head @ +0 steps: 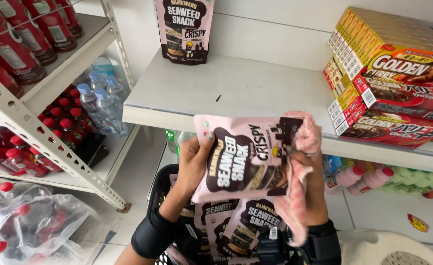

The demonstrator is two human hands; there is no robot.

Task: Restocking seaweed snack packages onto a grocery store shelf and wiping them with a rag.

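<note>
the left hand (193, 164) grips the left edge of a flat pink and dark brown snack pouch (246, 157), held sideways near the white shelf (236, 91); the right hand (302, 164) clasps its right edge with a fuzzy pink cloth (300, 196).

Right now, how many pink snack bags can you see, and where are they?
Held in both hands: 1 pink snack bag
Standing on the white shelf: 1 bag
In the black basket below: 2 bags showing
Total: 4
</note>
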